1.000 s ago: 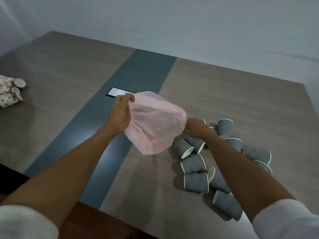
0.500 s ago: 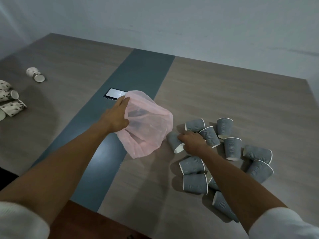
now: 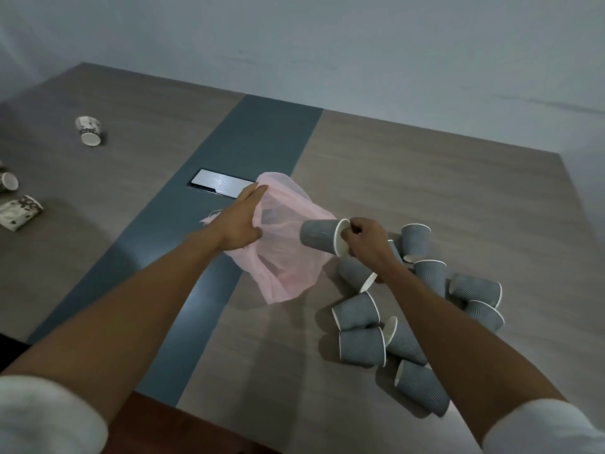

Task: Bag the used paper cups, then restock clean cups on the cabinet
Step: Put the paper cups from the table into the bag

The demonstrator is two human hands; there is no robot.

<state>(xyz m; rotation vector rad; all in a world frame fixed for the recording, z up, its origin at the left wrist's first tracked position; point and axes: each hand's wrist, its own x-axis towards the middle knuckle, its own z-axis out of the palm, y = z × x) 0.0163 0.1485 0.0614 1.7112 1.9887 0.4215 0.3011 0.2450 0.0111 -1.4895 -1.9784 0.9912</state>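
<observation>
A thin pink plastic bag (image 3: 288, 257) hangs above the table's middle, its mouth held open by my left hand (image 3: 240, 222), which grips the rim. My right hand (image 3: 363, 239) pinches the white rim of a grey ribbed paper cup (image 3: 319, 236) and holds it on its side, base pointing into the bag's mouth. Several more grey cups (image 3: 360, 345) lie tipped over on the table to the right, below and behind my right arm.
The wooden table (image 3: 425, 191) has a grey-blue centre strip with a shiny rectangular plate (image 3: 219, 184). Patterned white cups lie at the far left: one (image 3: 89, 130) apart, others (image 3: 19, 211) near the left edge. A wall stands behind.
My right hand has lifted one grey cup off the pile and brought it left to the bag's mouth. My left hand keeps holding the bag, now with its opening turned toward the cup.
</observation>
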